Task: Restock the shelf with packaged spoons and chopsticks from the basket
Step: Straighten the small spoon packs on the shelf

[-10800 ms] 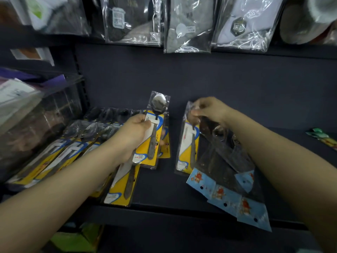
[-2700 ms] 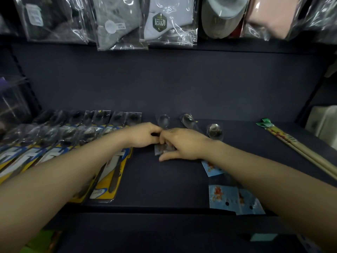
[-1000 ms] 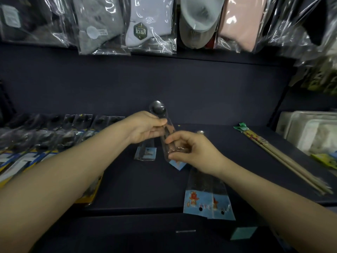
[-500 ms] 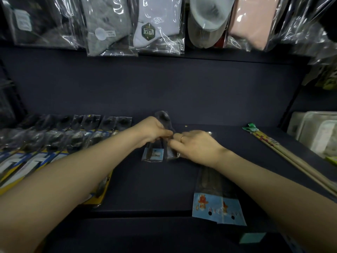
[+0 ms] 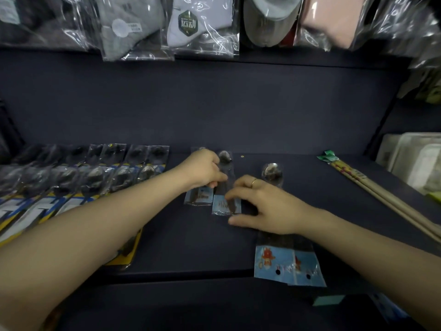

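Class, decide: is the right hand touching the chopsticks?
Apart. The head view shows bare shelf between the right hand and the chopsticks.

We lose the handle of the centre-right spoon pack (image 5: 272,174) under the right hand (image 5: 267,209), the chopsticks (image 5: 381,199) run off the right edge, and the far-left spoon packs (image 5: 21,177) blur into shadow.

Matt dark shelf (image 5: 310,206), glossy clear plastic sleeves on shiny metal spoons (image 5: 225,185), printed blue paper header cards (image 5: 286,263), glossy yellow-blue spoon cards (image 5: 71,187), pale smooth wooden chopsticks (image 5: 381,199), crinkly shiny plastic bags over soft cloth socks (image 5: 195,27)
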Motion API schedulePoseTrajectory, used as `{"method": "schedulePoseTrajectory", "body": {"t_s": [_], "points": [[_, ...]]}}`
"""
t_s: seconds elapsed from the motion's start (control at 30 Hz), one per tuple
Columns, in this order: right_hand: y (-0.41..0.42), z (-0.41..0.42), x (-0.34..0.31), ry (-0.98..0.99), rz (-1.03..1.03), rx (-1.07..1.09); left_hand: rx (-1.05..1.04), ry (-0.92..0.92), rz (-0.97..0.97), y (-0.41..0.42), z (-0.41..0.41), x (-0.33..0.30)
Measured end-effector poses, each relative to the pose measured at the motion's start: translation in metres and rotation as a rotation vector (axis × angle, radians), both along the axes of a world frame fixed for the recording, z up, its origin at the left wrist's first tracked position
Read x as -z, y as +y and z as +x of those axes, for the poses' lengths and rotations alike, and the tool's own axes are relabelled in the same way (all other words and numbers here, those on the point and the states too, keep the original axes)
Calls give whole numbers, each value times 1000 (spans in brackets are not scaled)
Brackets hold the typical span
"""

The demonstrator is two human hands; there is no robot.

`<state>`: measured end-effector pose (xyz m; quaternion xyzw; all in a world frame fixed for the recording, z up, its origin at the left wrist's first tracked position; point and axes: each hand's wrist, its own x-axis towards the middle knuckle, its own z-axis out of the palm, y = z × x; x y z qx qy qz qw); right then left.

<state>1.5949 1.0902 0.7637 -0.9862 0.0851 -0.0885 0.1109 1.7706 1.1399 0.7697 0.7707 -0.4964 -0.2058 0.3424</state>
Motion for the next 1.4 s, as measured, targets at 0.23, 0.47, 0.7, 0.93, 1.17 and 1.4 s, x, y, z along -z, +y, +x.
{"method": "schedulePoseTrajectory", "body": {"t_s": [0.23,0.47,0.7,0.93,1.17,1.4], "points": [[-4,17,1,62,-15,37,286,-644,290,40,19,-6],[-20,33,2,85,35,23,325,-570,493,49,26,5],[-62,9,-13,-266,130,630,266,-595,77,46,11,2],[-91,8,6,-283,553,828,301,-510,-58,23,-24,-4],[-81,17,-24,-622,420,627,86,39,-117,8,-49,-4],[-59,44,-42,-811,446,439,69,536,-159,17,-60,-9]]}}
